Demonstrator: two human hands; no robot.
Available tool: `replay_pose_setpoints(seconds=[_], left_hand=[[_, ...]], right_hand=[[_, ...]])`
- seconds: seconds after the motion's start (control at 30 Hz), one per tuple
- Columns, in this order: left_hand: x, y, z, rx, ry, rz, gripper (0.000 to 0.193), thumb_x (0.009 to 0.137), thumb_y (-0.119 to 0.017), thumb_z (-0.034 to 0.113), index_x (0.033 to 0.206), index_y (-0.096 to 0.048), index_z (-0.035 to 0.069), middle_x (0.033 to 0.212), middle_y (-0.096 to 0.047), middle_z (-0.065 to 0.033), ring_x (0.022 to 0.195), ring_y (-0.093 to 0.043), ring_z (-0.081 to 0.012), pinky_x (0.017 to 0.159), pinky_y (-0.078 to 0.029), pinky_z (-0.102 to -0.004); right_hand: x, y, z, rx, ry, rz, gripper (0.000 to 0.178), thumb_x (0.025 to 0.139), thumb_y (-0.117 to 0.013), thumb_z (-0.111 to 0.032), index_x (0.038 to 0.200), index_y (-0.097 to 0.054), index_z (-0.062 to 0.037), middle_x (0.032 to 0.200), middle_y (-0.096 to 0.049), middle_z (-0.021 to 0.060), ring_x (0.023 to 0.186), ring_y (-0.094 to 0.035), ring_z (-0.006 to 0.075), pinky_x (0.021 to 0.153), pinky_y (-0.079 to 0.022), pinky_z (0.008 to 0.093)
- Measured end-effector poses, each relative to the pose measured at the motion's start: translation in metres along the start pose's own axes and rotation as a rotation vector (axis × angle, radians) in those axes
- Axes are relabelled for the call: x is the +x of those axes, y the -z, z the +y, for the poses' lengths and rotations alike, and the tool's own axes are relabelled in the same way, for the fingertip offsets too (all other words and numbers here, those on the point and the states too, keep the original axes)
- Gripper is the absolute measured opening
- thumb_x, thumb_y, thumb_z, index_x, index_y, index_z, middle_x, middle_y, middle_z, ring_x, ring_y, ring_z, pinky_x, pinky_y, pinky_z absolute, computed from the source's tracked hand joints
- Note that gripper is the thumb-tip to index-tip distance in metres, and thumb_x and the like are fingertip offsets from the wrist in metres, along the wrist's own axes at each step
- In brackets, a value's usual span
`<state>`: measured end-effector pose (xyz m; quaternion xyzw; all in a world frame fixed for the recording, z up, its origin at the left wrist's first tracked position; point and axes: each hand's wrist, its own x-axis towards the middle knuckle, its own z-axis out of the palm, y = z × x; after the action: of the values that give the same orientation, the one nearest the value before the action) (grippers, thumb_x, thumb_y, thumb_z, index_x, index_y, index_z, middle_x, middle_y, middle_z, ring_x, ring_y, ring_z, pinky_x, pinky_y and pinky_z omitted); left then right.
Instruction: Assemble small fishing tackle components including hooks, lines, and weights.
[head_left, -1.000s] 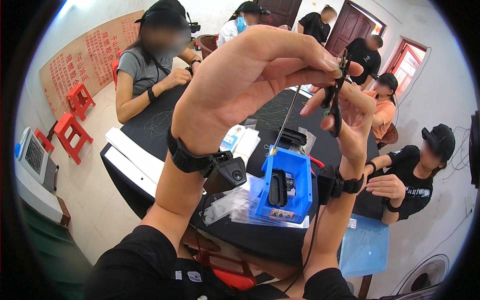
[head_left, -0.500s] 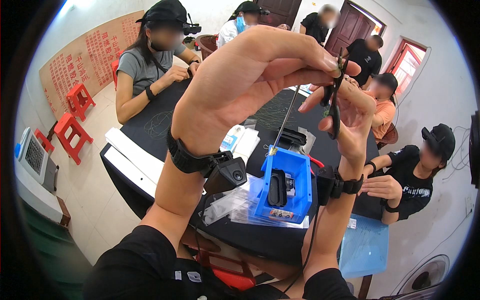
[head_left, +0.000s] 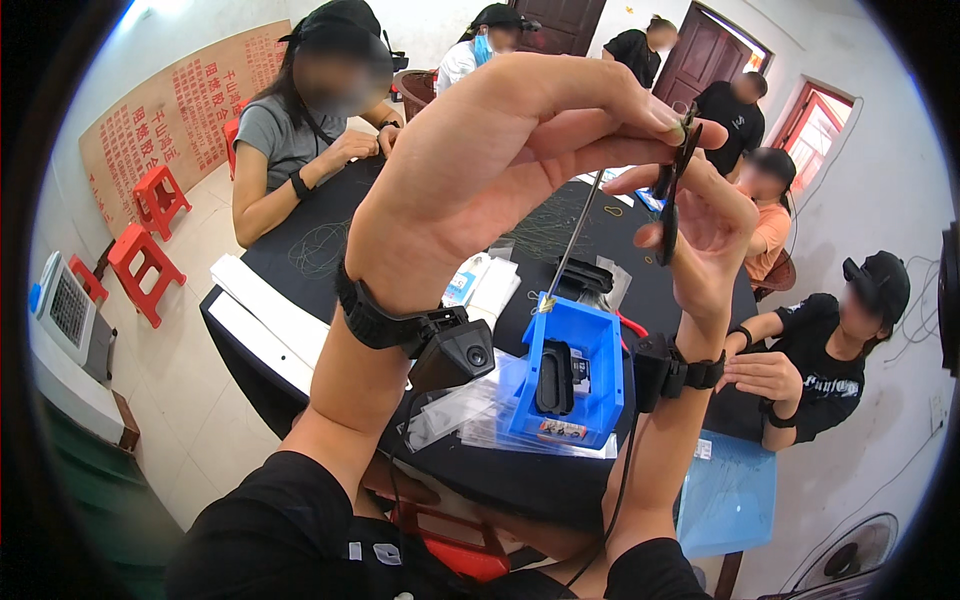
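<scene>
My left hand (head_left: pixel 470 150) arches over from the left, its thumb and fingertips pinched together on something too small to make out. Beside those fingertips stand the blades of small scissors (head_left: pixel 671 215) with black handles, held by my right hand (head_left: pixel 715 215) with fingers in the loops. A thin metal rod (head_left: pixel 575 240) slants up from the rim of a blue plastic bin (head_left: pixel 612 370), where a bit of yellowish material sits at its foot. Its upper end goes out of sight behind my left hand. Inside the bin lies a black oblong case (head_left: pixel 556 378).
Clear plastic bags (head_left: pixel 470 405), white strips (head_left: pixel 265 320), tangled green thread (head_left: pixel 325 245) and red-handled pliers (head_left: pixel 632 325) lie on the black-covered table (head_left: pixel 450 445). A light-blue translucent tray (head_left: pixel 735 500) is at right. Several people sit or stand around; red stools (head_left: pixel 145 270) stand left.
The scissors and my right fingers have shifted slightly, with the blades still by my left fingertips. At upper left, a seated person's head has leaned a little to the right.
</scene>
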<state>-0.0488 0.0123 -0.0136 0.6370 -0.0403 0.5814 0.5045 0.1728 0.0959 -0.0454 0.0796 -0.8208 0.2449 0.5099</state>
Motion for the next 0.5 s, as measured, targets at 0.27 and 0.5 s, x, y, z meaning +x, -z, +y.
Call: replay_pose_setpoints(seconds=[0.27,0.5], left_hand=[[-0.0008,0.0021,-0.0012,-0.092,0.0,-0.049,0.02,0.1,-0.059,0.005,0.103,-0.075,-0.006,0.108,-0.072,-0.0153,0.113,-0.07,-0.0279,0.112,-0.052,-0.0447],[-0.0016,0.0039,-0.0004,-0.09,0.025,-0.094,0.021,0.102,-0.058,0.007,0.102,-0.075,-0.005,0.108,-0.069,-0.0127,0.11,-0.067,-0.0236,0.112,-0.052,-0.0435]], right_hand=[[0.0053,-0.0045,-0.0023,-0.088,0.123,0.064,0.058,0.077,-0.086,0.001,0.132,-0.068,0.0061,0.126,-0.066,0.019,0.108,-0.07,0.0311,0.099,-0.057,0.0419],[0.0033,-0.0012,-0.0022,-0.172,0.134,0.086,0.056,0.072,-0.077,0.009,0.127,-0.07,0.0079,0.127,-0.066,0.0191,0.121,-0.062,0.0283,0.108,-0.049,0.0428]])
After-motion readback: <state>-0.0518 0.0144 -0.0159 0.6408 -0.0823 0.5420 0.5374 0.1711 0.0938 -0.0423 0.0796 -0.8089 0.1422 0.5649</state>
